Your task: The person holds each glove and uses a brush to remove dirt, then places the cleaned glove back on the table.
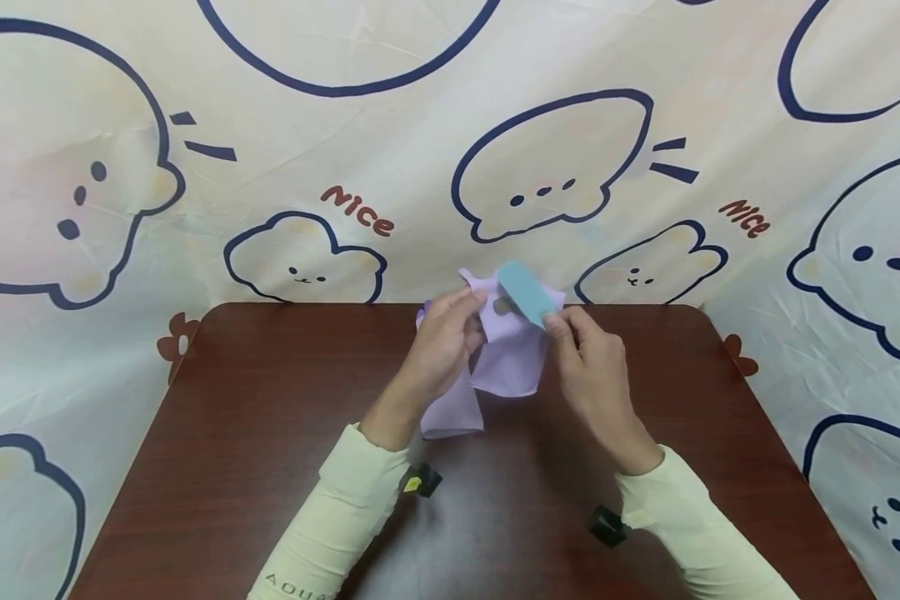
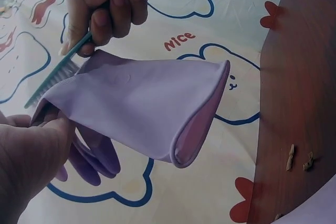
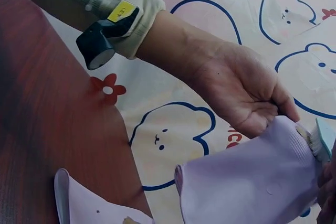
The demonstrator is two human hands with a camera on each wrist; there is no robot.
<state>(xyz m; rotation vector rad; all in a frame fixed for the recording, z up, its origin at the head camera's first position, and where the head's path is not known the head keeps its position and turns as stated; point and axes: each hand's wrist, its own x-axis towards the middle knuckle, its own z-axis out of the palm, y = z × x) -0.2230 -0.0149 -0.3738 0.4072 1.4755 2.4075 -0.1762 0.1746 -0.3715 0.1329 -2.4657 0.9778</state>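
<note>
My left hand [image 1: 450, 329] pinches a lilac rubber glove [image 1: 512, 362] near its finger end, and the wide cuff hangs free. In the left wrist view, darker purple glove fingers [image 2: 94, 161] dangle below that hand. My right hand [image 1: 592, 367] grips a teal brush [image 1: 525, 293] by its handle. The brush's white bristles [image 3: 317, 145] face the glove and appear to touch it. Near the bristles, a brownish patch [image 1: 504, 306] shows on the glove. A second lilac glove [image 1: 453, 410] extends below my left hand; its finger end is largely hidden.
Both hands work above the far edge of a dark brown table [image 1: 285, 392]. Small brown bits [image 2: 308, 161] show against the table in the left wrist view. A cartoon-printed cloth [image 1: 405, 158] hangs behind and beside the table.
</note>
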